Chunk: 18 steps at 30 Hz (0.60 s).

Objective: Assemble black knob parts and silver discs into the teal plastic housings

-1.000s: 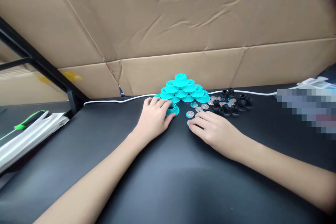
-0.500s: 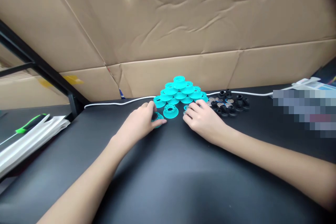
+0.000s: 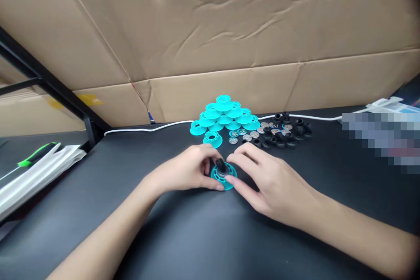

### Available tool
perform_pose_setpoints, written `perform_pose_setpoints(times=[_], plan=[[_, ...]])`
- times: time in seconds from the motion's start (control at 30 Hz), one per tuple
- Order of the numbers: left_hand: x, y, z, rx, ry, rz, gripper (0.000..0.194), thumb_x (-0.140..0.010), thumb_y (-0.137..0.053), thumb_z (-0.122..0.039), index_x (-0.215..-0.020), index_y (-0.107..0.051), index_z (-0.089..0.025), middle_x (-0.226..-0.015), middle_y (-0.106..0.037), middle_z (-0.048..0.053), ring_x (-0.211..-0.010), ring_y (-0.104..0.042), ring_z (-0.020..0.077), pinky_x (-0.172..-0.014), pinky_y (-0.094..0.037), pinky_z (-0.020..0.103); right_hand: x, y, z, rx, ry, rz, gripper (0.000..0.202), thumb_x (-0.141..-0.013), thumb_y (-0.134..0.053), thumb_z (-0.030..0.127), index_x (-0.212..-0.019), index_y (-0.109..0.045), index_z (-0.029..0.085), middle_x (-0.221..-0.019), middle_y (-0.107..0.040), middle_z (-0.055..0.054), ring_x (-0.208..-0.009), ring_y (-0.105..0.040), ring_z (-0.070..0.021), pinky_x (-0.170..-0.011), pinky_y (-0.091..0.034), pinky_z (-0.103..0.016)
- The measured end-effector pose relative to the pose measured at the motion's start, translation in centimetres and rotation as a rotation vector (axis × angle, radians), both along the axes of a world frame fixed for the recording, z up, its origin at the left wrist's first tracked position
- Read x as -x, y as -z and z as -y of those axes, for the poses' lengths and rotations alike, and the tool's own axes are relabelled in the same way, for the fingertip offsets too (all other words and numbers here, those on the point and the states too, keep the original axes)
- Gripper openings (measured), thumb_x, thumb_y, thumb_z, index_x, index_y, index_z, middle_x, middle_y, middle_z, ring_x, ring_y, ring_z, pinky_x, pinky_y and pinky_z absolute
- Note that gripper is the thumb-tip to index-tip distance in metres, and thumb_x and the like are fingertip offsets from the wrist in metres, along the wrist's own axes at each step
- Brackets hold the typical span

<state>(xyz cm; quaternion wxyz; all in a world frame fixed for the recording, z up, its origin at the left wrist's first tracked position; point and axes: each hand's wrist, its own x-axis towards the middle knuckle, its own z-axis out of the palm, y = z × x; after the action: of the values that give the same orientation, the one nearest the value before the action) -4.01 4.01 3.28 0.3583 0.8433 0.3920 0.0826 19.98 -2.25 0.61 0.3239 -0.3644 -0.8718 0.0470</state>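
Near the middle of the black table, my left hand (image 3: 192, 168) grips a turquoise flared plastic ring (image 3: 233, 174) by its left side, thumb at the lower rim. A black plastic plug (image 3: 221, 166) stands in the ring's centre, with a greyish round edge around its base. My right hand (image 3: 262, 175) reaches in from the right, its thumb tip touching the ring beside the plug. Its index finger arches above, apart from the thumb. Behind the hands stands a single turquoise flared ring (image 3: 212, 140).
A stacked pyramid of turquoise rings (image 3: 224, 109) stands against the cardboard wall (image 3: 197, 30). To its right lie several coin-like metal discs (image 3: 254, 134) and black plugs (image 3: 290, 140). A white cable (image 3: 157, 128) runs behind. A green-handled screwdriver (image 3: 36, 156) lies at left.
Both hands have moved nearer to me and closer together. The left hand has brought the turquoise ring with the black plug to the middle. The right hand has left the metal discs.
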Motion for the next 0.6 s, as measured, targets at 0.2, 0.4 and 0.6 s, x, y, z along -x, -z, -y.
perform_pose_setpoints(times=[0.2,0.4,0.6], plan=[[-2.4,1.9,1.0,-0.120,0.027,0.117,0.041,-0.077,-0.092,-0.046,-0.098,-0.071,-0.018,-0.095,-0.063,0.002,-0.080,-0.057,0.0159,-0.070,-0.048,0.029,-1.0,1.4,-0.4,0.188,-0.036,-0.192,0.009,-0.102,-0.064,0.019,-0.111,-0.065,0.021,-0.096,-0.063,-0.003,-0.071,-0.062,-0.0148,-0.066,-0.055,-0.030],[-3.2,3.3,0.8,-0.148,0.021,0.220,0.040,-0.079,-0.091,-0.041,-0.108,-0.074,-0.019,-0.106,-0.067,0.005,-0.090,-0.061,0.0189,-0.081,-0.052,0.032,-1.4,1.7,-1.6,0.230,0.014,-0.287,0.011,-0.097,-0.074,0.017,-0.105,-0.069,0.021,-0.101,-0.062,-0.003,-0.075,-0.062,-0.0138,-0.072,-0.057,-0.030],[-3.8,3.7,1.0,-0.189,0.019,0.300,0.036,-0.080,-0.091,-0.036,-0.107,-0.073,-0.020,-0.106,-0.071,0.005,-0.102,-0.066,0.0226,-0.091,-0.054,0.035,-1.6,1.5,-1.8,0.261,-0.044,-0.300,0.015,-0.097,-0.071,0.012,-0.111,-0.071,0.018,-0.094,-0.061,-0.003,-0.072,-0.063,-0.0145,-0.070,-0.057,-0.031]])
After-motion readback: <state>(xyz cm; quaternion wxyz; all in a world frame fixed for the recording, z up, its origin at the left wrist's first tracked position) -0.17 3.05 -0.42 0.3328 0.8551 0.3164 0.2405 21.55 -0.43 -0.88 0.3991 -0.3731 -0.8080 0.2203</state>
